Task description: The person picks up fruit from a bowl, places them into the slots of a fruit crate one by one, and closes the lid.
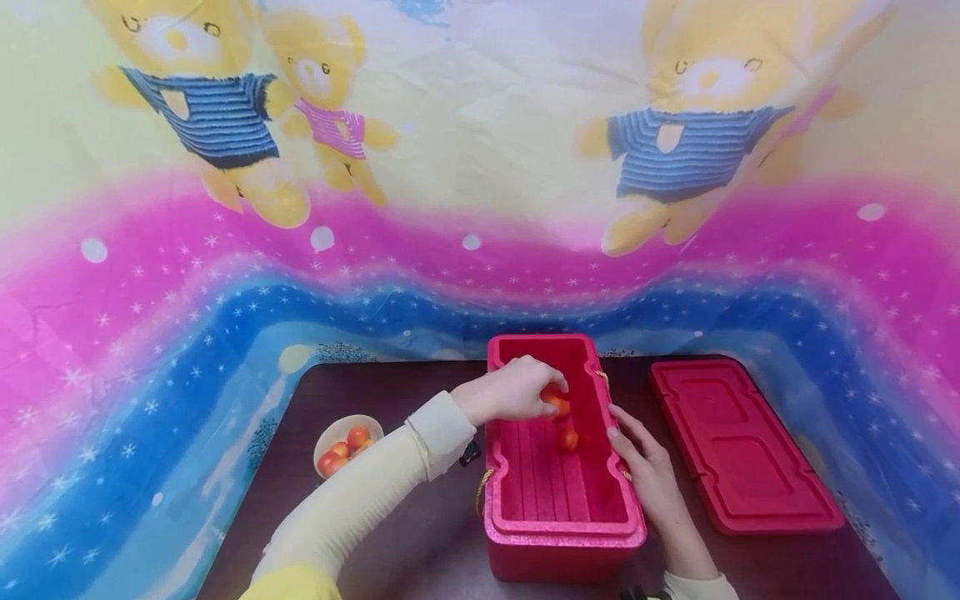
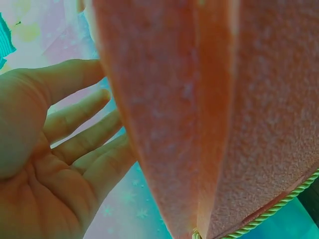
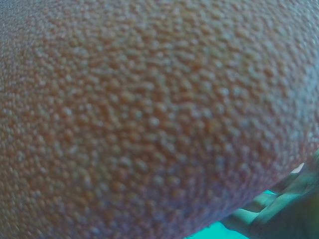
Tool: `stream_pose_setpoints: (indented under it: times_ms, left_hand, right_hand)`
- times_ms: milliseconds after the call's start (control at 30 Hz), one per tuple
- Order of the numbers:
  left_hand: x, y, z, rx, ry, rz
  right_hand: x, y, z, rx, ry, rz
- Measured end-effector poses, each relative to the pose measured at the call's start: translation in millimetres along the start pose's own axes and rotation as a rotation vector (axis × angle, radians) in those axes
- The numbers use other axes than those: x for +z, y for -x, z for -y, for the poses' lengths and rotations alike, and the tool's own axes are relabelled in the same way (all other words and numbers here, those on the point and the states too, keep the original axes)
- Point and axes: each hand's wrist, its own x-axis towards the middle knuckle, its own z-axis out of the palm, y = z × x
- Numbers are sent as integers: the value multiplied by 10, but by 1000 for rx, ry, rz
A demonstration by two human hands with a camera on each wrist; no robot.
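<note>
A long red box stands without its lid on the dark table. My left hand reaches over its left rim and holds a round orange fruit with curled fingers, partly covering it. Close below, a second orange fruit lies by the right inner wall. In the left wrist view, the left hand passes behind the box rim, which hides its fingertips. My right hand rests against the right rim, fingers extended. The box wall fills most of the right wrist view.
Left of the box, a pale bowl holds several red-orange fruits. A red lid lies on the table to the right. Rope handles hang on the box sides. A printed cloth with bears surrounds the table.
</note>
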Motion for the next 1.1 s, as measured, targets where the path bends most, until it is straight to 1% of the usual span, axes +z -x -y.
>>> stream_pose_setpoints:
  times_ms: [167, 300, 400, 500, 600, 700, 767, 833, 900, 967, 1033, 1100]
  left_hand:
    - [-4, 27, -6, -18, -24, 8]
    - [-15, 64, -7, -12, -49, 13]
    - [-29, 120, 18, 4, -56, -3]
    - [-70, 218, 63, 7, -31, -45]
    - [-145, 365, 118, -4, 12, -114]
    - [-209, 529, 203, -20, 60, -214]
    - [-239, 637, 272, -26, 59, -295]
    - [-240, 744, 360, -43, 34, -380]
    - [-230, 863, 456, -80, -2, -457]
    - [-209, 991, 560, -136, -23, -516]
    - [-177, 1120, 672, -194, -18, -558]
    - [-138, 1239, 791, -248, -13, -585]
  right_hand:
    - [3, 11, 5, -7, 7, -1]
    - [2, 20, 8, 3, 1, 0]
    - [3, 23, 5, 8, 2, -2]
    - [6, 20, -4, -2, 11, -11]
    - [8, 15, -14, -13, 25, -16]
    - [10, 15, -15, -18, 29, -17]
    - [11, 17, -11, -18, 25, -16]
    - [12, 20, -5, -15, 19, -15]
    - [13, 22, 2, -14, 17, -15]
    - [14, 20, 7, -14, 20, -13]
    - [13, 16, 10, -16, 23, -13]
    - [14, 12, 12, -20, 24, -16]
